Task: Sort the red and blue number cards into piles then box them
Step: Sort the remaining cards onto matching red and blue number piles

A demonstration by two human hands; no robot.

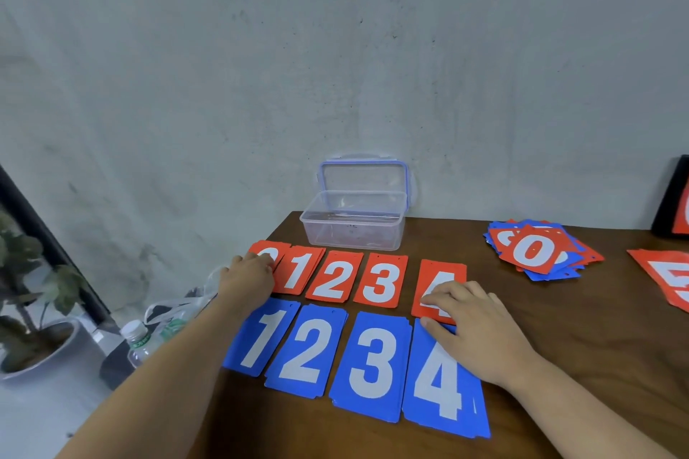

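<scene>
A brown wooden table [578, 339] meets a mottled grey wall [335, 48]; a potted plant [33, 294] stands far left. The red cards [333, 279] form the far row and the blue cards [373, 358] the near row. All lie flat, long axes near-to-far, white digits upright. The left hand [248, 278] covers the red 0 [269, 253], grip unclear. The right hand [481, 324] rests relaxed fingers on the red 4 [445, 272].

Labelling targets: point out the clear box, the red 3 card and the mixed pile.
clear box [352, 235], head view, front wall.
red 3 card [380, 281], head view, card centre.
mixed pile [533, 250], head view, top red 0 card.
</scene>
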